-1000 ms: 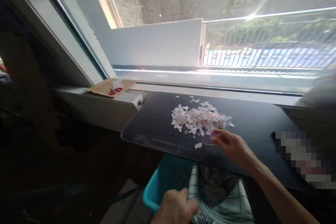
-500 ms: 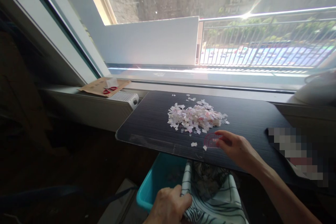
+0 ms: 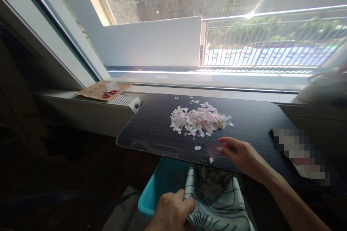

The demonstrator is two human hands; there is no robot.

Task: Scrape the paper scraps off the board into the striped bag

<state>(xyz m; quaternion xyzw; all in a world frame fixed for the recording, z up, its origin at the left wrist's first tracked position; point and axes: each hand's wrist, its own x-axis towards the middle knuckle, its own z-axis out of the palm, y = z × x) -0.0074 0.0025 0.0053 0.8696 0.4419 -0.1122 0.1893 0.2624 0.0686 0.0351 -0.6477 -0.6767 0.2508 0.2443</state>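
My right hand pinches a see-through pink protractor flat against the dark tabletop, near its front edge. A small paper scrap lies just in front of the protractor, close to the edge. Behind it spreads a heap of cut white and pinkish paper scraps. Below the table, my left hand is closed on the rim of a white cloth bag with black stripes. The bag hangs open under the table edge, with paper scraps dimly visible inside.
A turquoise bin stands under the table, beside the bag. Red-handled scissors lie on a brown envelope on the sill at left. A blurred-out flat object rests at the table's right. A window fills the back.
My right hand has drawn the protractor a little toward the front edge, and the small scrap has slid nearer that edge. My left hand keeps its grip on the bag.
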